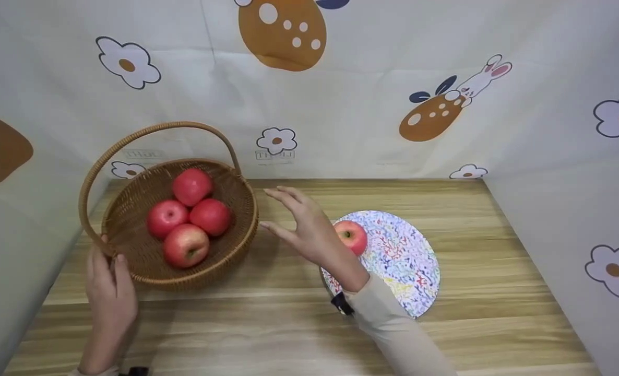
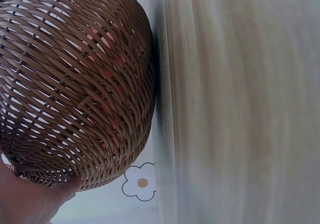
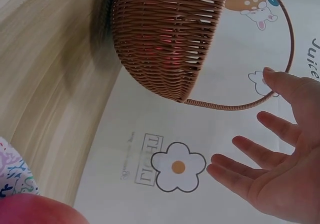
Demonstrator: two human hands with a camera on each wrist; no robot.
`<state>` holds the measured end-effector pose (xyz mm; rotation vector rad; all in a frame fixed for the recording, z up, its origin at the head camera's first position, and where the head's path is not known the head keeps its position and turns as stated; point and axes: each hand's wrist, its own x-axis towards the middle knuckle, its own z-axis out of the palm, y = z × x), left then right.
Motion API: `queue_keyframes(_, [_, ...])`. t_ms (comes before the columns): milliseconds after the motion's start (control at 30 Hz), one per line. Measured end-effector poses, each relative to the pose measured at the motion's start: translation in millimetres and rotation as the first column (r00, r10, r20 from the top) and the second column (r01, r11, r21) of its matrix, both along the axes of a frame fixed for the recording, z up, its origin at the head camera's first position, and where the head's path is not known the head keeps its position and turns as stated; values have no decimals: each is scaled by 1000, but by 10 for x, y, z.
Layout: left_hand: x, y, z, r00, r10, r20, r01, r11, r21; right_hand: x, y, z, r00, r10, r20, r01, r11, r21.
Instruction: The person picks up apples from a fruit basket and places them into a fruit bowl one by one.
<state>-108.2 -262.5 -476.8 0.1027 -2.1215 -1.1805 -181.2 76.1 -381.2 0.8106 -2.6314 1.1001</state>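
A brown wicker basket (image 1: 236, 250) with a tall arched handle (image 1: 132, 137) stands at the left, and several red apples (image 1: 186, 245) lie inside it. My left hand (image 1: 110, 287) grips the basket's rim at the near left, by the foot of the handle; in the left wrist view its thumb (image 2: 65, 188) presses against the weave. To the right of the basket, my right hand (image 1: 309, 230) is held apart from it with fingers spread and nothing in them. The right wrist view shows that hand (image 3: 280, 169) with its fingers extended, the basket (image 3: 165, 44) beyond.
A round plate (image 1: 414, 250) with a multicoloured pattern lies on the wooden table (image 1: 476, 292), right of the basket. One red apple (image 1: 354, 237) sits on its left part, behind my right forearm. Printed sheeting (image 1: 351, 104) walls the table at the back and sides.
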Motion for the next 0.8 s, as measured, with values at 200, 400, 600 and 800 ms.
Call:
queue_keyframes(200, [-4, -3, -3, 1000, 8, -1, -8, 1000, -8, -19, -72, 19, 999, 33, 10, -33, 999, 16])
queue_keyframes(400, [-4, -11, -4, 1000, -19, -13, 19, 1000, 0, -51, -154, 10, 997, 74, -18, -73, 997, 19])
queue_keyframes(600, [-8, -12, 1, 1000, -19, 7, 19, 1000, 0, -76, -234, 14, 994, 100, -39, -99, 995, 27])
queue_keyframes(800, [-4, -11, 5, 1000, -9, 16, 9, 1000, 5, -81, -327, 51, 993, 115, -30, -114, 992, 51])
